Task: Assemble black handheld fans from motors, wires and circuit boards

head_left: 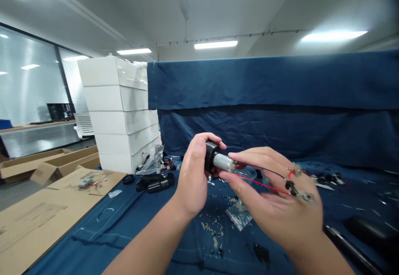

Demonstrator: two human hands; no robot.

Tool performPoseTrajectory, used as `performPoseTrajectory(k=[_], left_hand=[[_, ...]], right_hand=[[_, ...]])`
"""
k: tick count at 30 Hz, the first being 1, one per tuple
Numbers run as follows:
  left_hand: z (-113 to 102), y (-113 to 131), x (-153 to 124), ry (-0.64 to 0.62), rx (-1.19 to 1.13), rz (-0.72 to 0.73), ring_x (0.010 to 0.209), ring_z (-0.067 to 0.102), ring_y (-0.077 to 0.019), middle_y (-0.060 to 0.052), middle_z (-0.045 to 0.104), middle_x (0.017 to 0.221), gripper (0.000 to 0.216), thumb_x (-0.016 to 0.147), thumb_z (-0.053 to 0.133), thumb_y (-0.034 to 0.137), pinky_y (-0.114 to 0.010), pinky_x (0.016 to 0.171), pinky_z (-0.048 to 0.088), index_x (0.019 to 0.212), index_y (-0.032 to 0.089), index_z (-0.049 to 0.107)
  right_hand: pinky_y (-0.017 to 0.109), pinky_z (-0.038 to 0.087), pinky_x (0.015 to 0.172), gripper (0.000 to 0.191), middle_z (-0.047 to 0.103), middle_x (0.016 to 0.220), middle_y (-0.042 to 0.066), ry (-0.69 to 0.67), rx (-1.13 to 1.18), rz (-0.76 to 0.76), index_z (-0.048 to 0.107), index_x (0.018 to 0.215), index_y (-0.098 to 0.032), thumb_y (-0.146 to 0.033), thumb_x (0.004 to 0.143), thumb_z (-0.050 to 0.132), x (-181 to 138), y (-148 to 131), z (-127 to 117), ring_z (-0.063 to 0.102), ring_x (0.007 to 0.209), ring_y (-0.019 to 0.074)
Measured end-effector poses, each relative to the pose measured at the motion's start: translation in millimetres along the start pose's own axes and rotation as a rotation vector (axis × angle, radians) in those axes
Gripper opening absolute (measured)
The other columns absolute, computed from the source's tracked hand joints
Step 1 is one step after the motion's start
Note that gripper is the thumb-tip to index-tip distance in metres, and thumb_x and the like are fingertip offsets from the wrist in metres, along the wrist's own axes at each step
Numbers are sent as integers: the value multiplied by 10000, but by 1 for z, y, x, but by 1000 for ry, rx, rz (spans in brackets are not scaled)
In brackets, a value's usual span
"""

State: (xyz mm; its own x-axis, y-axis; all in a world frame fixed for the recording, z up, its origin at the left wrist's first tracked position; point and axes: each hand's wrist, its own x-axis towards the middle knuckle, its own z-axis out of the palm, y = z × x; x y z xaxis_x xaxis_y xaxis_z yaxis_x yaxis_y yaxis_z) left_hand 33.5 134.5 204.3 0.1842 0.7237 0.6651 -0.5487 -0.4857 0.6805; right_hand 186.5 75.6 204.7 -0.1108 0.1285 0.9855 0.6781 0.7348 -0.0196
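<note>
My left hand (195, 175) is wrapped round a black cylindrical housing (210, 155) held above the table. A small silver electric motor (224, 162) sticks out of the housing's right end. My right hand (274, 192) has its index finger and thumb at the motor's free end, one above and one below. From that end, a black wire and a red wire (264, 185) stretch across my right palm to a small part with metal pieces (299, 192). Exactly how the fingertips press on the motor is partly hidden.
Blue cloth (149, 229) covers the table, scattered with tiny light pieces (215, 231) and a clear plastic bag (238, 214). Black housings (156, 182) lie left. Cardboard (40, 208) and stacked white boxes (109, 113) stand further left; a black tool (352, 246) lies at right.
</note>
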Motion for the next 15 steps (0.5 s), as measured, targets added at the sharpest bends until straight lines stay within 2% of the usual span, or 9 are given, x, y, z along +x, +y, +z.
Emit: performPoseTrajectory(k=[4, 9, 15], left_hand=[[7, -6, -4, 25, 10, 67, 896, 738, -145, -40, 797, 1227, 441, 1158, 582, 656, -246, 775, 635, 1164, 258, 771], [15, -9, -6, 128, -65, 81, 1232, 812, -263, -94, 802, 1428, 501, 1150, 595, 673, -344, 969, 704, 1274, 237, 809], [19, -5, -3, 218, -107, -67, 1165, 848, -247, -113, 818, 1422, 544, 1137, 631, 682, -314, 910, 721, 1342, 204, 790]], right_hand=[[244, 657, 962, 237, 800, 1112, -11, -6, 12, 22, 788, 1218, -243, -234, 1005, 893, 2, 2, -2, 777, 1023, 116], [248, 654, 1009, 211, 811, 1095, -35, -46, 30, 20, 780, 1175, -248, -224, 1000, 894, 1, 6, 2, 783, 1041, 118], [288, 658, 1028, 195, 827, 1139, -12, -1, 3, 3, 765, 1190, -238, -244, 1025, 869, -4, 6, 12, 798, 1088, 146]])
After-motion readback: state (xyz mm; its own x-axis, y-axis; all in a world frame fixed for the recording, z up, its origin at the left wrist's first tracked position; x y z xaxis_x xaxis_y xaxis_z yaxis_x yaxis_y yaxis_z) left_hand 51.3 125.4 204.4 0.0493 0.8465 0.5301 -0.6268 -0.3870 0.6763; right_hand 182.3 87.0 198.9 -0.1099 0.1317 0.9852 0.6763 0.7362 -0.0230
